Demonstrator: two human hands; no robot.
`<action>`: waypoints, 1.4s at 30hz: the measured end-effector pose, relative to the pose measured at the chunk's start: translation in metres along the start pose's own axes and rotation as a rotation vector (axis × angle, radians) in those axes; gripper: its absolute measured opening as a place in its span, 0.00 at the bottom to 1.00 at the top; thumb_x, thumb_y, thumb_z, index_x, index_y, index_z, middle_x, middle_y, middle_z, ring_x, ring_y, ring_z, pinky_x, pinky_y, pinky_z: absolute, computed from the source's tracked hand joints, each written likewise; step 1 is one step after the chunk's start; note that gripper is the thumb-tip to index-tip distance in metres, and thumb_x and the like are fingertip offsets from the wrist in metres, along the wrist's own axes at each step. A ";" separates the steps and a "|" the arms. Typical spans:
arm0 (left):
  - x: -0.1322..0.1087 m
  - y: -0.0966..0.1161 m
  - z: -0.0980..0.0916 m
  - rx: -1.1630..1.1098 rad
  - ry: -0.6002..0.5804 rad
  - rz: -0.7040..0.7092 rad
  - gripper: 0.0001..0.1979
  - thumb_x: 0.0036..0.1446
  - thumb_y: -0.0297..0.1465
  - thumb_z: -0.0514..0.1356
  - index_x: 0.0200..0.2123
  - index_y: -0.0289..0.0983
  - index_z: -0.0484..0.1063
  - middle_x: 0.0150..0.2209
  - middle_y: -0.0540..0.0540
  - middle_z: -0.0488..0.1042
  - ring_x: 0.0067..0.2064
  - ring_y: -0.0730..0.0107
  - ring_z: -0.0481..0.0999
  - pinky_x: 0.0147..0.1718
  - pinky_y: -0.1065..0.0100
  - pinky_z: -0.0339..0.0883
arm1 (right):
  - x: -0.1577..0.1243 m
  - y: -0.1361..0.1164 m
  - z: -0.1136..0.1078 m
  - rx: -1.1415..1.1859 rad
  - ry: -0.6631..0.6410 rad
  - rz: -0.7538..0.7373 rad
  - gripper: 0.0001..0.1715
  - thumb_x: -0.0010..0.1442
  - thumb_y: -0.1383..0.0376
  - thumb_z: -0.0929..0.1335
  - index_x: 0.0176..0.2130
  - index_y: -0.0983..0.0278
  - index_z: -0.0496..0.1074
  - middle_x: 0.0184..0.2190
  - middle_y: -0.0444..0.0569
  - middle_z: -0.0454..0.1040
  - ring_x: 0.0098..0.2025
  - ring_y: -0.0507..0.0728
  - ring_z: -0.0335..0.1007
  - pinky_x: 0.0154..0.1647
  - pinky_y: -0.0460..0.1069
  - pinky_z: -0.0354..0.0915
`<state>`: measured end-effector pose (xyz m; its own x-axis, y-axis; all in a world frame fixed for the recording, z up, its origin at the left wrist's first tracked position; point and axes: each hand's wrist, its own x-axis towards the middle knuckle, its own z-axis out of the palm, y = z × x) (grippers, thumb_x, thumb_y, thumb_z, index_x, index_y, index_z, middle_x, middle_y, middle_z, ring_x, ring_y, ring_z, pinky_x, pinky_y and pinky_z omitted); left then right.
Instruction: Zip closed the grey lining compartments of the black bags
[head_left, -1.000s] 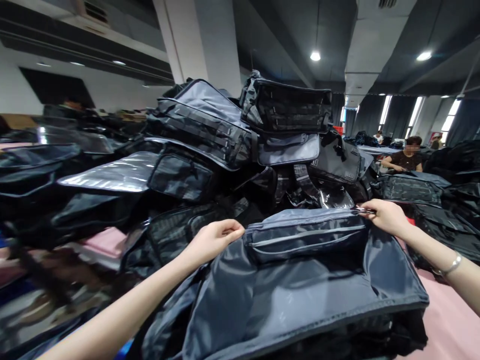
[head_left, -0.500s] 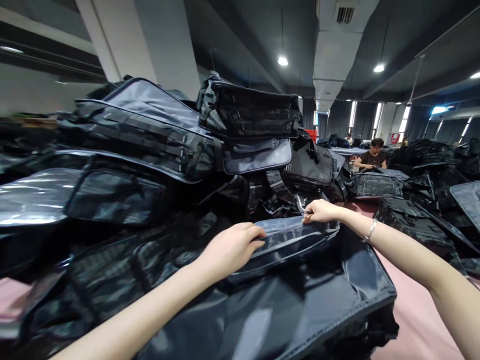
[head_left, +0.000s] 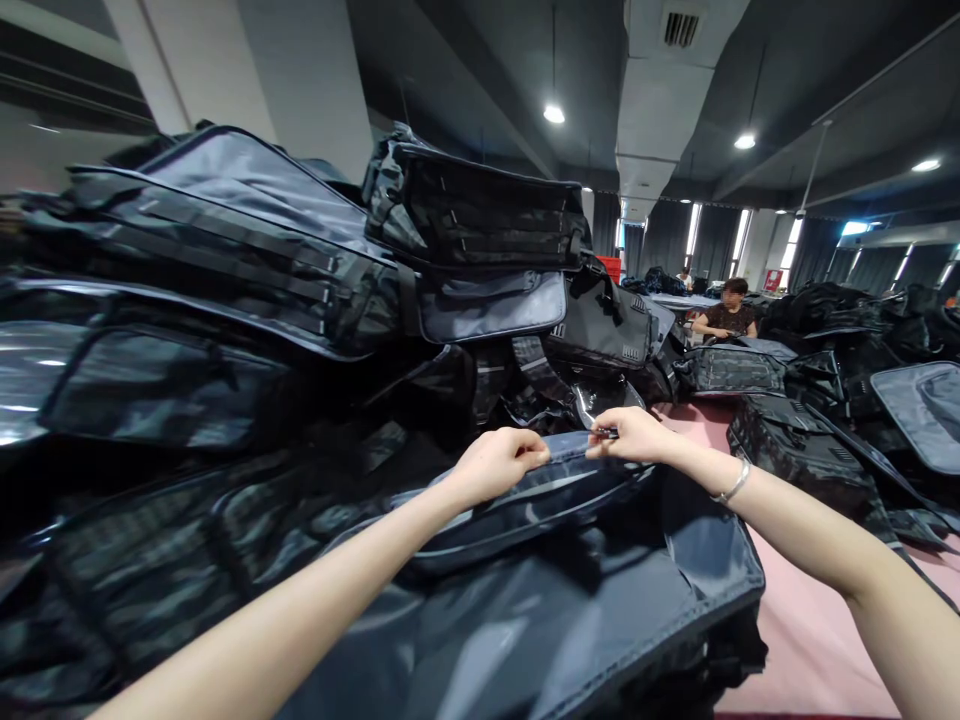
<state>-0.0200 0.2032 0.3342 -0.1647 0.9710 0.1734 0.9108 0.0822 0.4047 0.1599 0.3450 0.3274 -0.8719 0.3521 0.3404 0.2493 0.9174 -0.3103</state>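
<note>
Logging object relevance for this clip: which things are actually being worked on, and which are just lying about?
In hand:
left hand gripping the grey bag pocket
right hand pinching the zipper pull

Lying about:
pile of dark bags
pink table
seated person far behind

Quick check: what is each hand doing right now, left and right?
Left hand: closed, pinching the top edge of the grey bag pocket.
Right hand: closed, pinching the zipper pull on that same pocket.
</note>
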 end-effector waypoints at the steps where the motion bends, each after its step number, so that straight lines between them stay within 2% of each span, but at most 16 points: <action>1: -0.001 -0.001 0.000 -0.008 0.003 0.018 0.11 0.54 0.34 0.52 0.31 0.38 0.74 0.31 0.51 0.76 0.33 0.69 0.73 0.32 0.72 0.61 | -0.005 0.000 0.003 -0.041 0.049 -0.083 0.06 0.53 0.67 0.69 0.34 0.63 0.74 0.32 0.44 0.74 0.33 0.51 0.67 0.29 0.43 0.55; 4: -0.007 -0.007 0.005 0.000 0.081 0.187 0.12 0.56 0.36 0.52 0.35 0.39 0.74 0.34 0.50 0.75 0.35 0.70 0.72 0.35 0.72 0.62 | -0.020 0.003 0.014 -0.234 0.178 -0.246 0.14 0.51 0.75 0.66 0.37 0.61 0.74 0.36 0.44 0.73 0.33 0.50 0.67 0.27 0.43 0.53; 8: -0.018 -0.016 0.016 0.144 0.311 0.608 0.11 0.60 0.32 0.50 0.41 0.42 0.72 0.37 0.49 0.72 0.35 0.75 0.71 0.33 0.74 0.63 | -0.035 -0.001 0.021 -0.417 0.196 -0.310 0.14 0.54 0.76 0.63 0.36 0.61 0.73 0.38 0.45 0.73 0.28 0.50 0.65 0.23 0.45 0.51; 10: -0.025 -0.018 0.020 0.301 0.444 0.802 0.12 0.61 0.28 0.48 0.40 0.41 0.71 0.36 0.49 0.71 0.34 0.75 0.69 0.31 0.74 0.62 | -0.042 -0.013 0.014 -0.400 0.170 -0.264 0.15 0.54 0.77 0.63 0.37 0.62 0.72 0.38 0.46 0.73 0.30 0.51 0.66 0.25 0.45 0.54; 13: -0.034 -0.017 0.022 0.509 0.568 0.947 0.08 0.61 0.26 0.51 0.35 0.37 0.69 0.33 0.48 0.71 0.30 0.75 0.66 0.28 0.71 0.60 | -0.058 -0.042 -0.007 -0.227 0.153 -0.010 0.12 0.53 0.75 0.65 0.38 0.63 0.69 0.35 0.46 0.73 0.34 0.53 0.68 0.31 0.46 0.59; 16: -0.039 -0.018 0.023 0.611 0.629 0.980 0.05 0.59 0.24 0.53 0.36 0.36 0.67 0.32 0.48 0.71 0.31 0.74 0.66 0.29 0.70 0.61 | -0.081 -0.075 -0.023 -0.017 0.119 0.166 0.13 0.56 0.66 0.67 0.43 0.64 0.65 0.38 0.49 0.73 0.39 0.56 0.69 0.38 0.49 0.62; 19: -0.038 -0.018 0.026 0.681 0.667 1.033 0.08 0.58 0.23 0.54 0.42 0.34 0.66 0.32 0.47 0.70 0.32 0.72 0.67 0.28 0.69 0.62 | -0.098 -0.091 -0.017 0.149 0.115 0.203 0.10 0.62 0.65 0.62 0.44 0.65 0.63 0.40 0.51 0.72 0.42 0.55 0.69 0.43 0.49 0.62; 23: -0.036 -0.018 0.029 0.726 0.682 1.083 0.09 0.57 0.22 0.54 0.42 0.31 0.66 0.30 0.47 0.69 0.28 0.73 0.64 0.26 0.68 0.62 | -0.098 -0.076 0.009 0.199 0.233 0.294 0.08 0.61 0.64 0.62 0.41 0.64 0.64 0.28 0.44 0.70 0.29 0.53 0.67 0.33 0.47 0.60; 27: -0.035 -0.018 0.031 0.696 0.639 1.057 0.15 0.57 0.22 0.53 0.49 0.33 0.64 0.31 0.47 0.67 0.28 0.73 0.64 0.26 0.68 0.62 | -0.093 -0.058 0.022 0.133 0.305 0.379 0.08 0.60 0.62 0.62 0.39 0.63 0.64 0.19 0.38 0.62 0.22 0.51 0.61 0.27 0.45 0.54; 37: -0.037 -0.016 0.032 0.715 0.595 1.027 0.16 0.57 0.23 0.54 0.50 0.36 0.64 0.35 0.46 0.69 0.30 0.71 0.64 0.28 0.66 0.62 | -0.089 -0.058 0.032 0.131 0.267 0.273 0.06 0.59 0.62 0.63 0.37 0.62 0.64 0.19 0.38 0.62 0.20 0.51 0.60 0.25 0.45 0.54; 42: -0.038 -0.019 0.035 0.747 0.590 1.030 0.18 0.56 0.23 0.55 0.51 0.36 0.64 0.36 0.45 0.70 0.30 0.70 0.65 0.28 0.65 0.62 | -0.087 -0.057 0.037 0.065 0.254 0.237 0.07 0.60 0.63 0.62 0.40 0.63 0.63 0.26 0.44 0.69 0.25 0.53 0.65 0.29 0.46 0.60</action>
<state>-0.0183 0.1731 0.2885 0.7289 0.4466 0.5188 0.6717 -0.3203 -0.6680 0.2064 0.2550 0.2830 -0.6586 0.5960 0.4593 0.3977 0.7939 -0.4599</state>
